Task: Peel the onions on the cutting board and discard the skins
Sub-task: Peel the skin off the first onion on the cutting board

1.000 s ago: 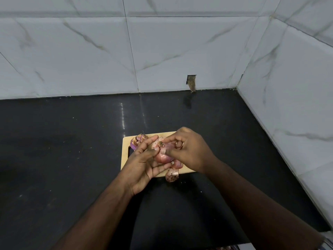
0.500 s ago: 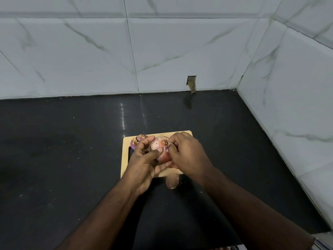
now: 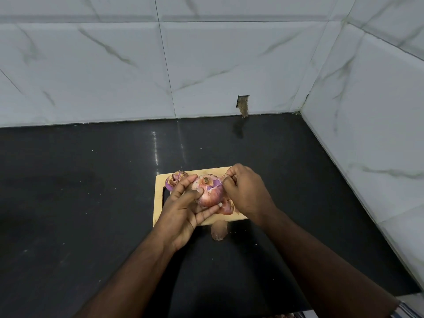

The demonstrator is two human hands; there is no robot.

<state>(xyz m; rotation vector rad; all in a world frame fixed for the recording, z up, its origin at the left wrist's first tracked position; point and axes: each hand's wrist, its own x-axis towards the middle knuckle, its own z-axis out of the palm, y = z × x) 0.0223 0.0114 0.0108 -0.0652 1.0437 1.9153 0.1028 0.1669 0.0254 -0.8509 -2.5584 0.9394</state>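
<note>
My left hand [image 3: 183, 210] holds a red onion [image 3: 207, 191] over the wooden cutting board [image 3: 159, 203], thumb across its left side, fingers under it. A purple patch shows where skin is gone. My right hand [image 3: 245, 193] pinches a strip of onion skin [image 3: 223, 179] at the onion's upper right. A second onion [image 3: 174, 180], partly peeled and purple, lies on the board's far left corner. Loose skins [image 3: 227, 207] lie on the board under the held onion.
One skin piece [image 3: 219, 230] lies on the black counter [image 3: 91, 203] just off the board's near edge. White marble-look tiled walls close off the back and right. A small hole in the back wall [image 3: 242, 104] sits above the counter.
My right hand has pulled away to the right with a strip of skin, baring a purple patch on the onion. The left hand has kept its hold.
</note>
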